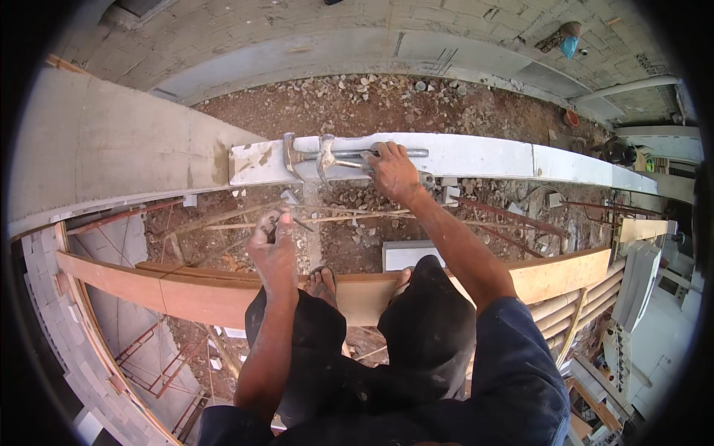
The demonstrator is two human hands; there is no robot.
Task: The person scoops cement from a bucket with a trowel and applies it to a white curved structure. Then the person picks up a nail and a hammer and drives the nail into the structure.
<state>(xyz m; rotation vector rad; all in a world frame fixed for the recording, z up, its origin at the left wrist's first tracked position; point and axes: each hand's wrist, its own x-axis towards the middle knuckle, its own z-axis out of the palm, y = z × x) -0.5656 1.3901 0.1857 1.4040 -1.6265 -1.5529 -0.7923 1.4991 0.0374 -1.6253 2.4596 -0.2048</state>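
Observation:
My right hand [394, 177] is closed over the handle of a claw hammer [326, 158] on top of a white block wall [483, 157]. Beside it lies a second hammer-like tool [291, 157], whose metal handle runs along the wall top and passes by my right fingers. My left hand [274, 238] is raised on the near side of the wall, fingers curled and pinched. A thin dark piece like a nail [303, 224] sticks out from it; the rest of what it holds is hidden by the fingers.
My sandalled feet stand on a narrow wooden plank [216, 292]. Below are rubble-strewn ground [349, 245], poles and red scaffold tubes [513, 218]. A grey concrete beam [111, 141] joins the wall at left. A white block [410, 255] lies beyond the plank.

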